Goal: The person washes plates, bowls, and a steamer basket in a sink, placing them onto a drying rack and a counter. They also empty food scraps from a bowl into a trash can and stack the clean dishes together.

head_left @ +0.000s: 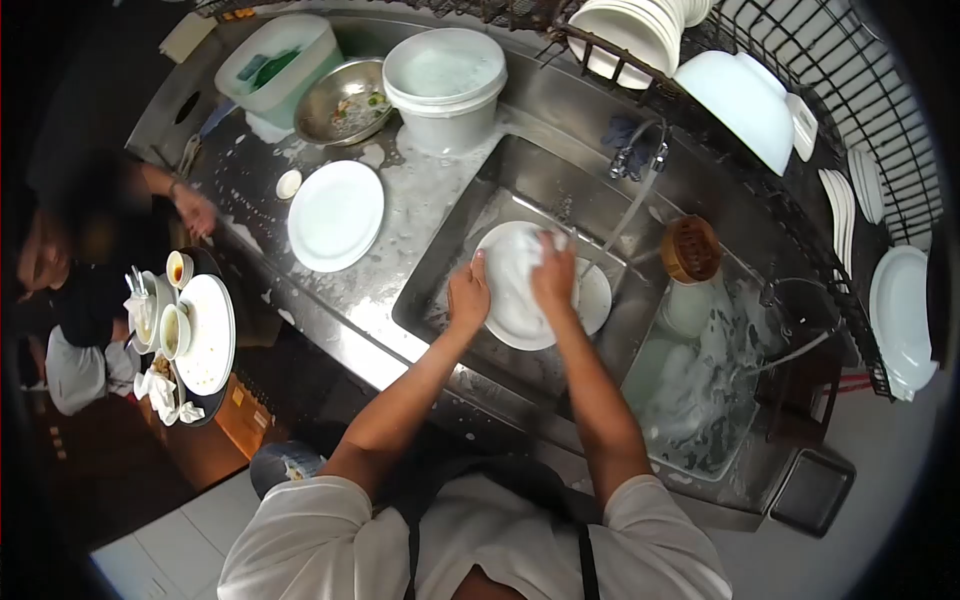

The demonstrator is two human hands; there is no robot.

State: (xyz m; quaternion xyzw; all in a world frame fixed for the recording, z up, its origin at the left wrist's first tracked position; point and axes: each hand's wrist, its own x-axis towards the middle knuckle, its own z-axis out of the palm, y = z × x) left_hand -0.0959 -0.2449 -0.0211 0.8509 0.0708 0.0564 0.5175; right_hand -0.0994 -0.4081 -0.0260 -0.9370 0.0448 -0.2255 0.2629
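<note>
A round white plate (507, 318), covered in foam, is held over the sink basin (430, 265). My left hand (467, 291) grips its left rim, thumb on top. On the plate's foamy upper right lies my right hand (553, 272); its fingers are smeared by motion, and whether a sponge is under them is hidden. Another white plate (597, 300) lies lower in the basin, partly covered by my right arm and the first plate. Water runs from the tap (650, 160) into the basin behind my right hand.
At left, a person's hand (195, 212) is near a tray with a dirty plate (210, 335) and bowls. On the counter are a white plate (336, 217), steel bowl (312, 110), and white bucket (450, 120). Right: soapy tub (690, 400), wooden container (690, 250), wire rack (790, 40).
</note>
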